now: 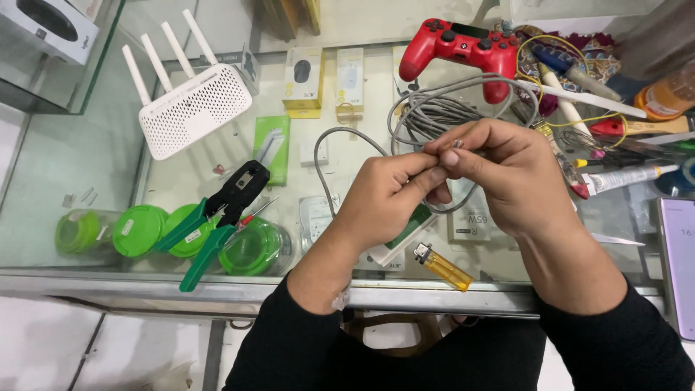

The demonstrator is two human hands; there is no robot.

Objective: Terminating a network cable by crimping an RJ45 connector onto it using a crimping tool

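Note:
My left hand (387, 199) and my right hand (510, 177) meet above a glass counter (87, 166). Both pinch the end of a grey network cable (329, 156) between thumbs and fingertips; the tip itself is mostly hidden by my fingers. The cable loops away to the left and runs back to a grey coil (441, 108) behind my hands. A yellow lighter (443, 266) lies on the glass just below my hands.
A green-handled crimping tool (217, 221) lies at the left, a white router (190, 101) with antennas behind it. A red game controller (463, 51) sits at the back. Pens, screwdrivers and a glue tube (622, 177) crowd the right, beside a phone (679, 261). Boxes show under the glass.

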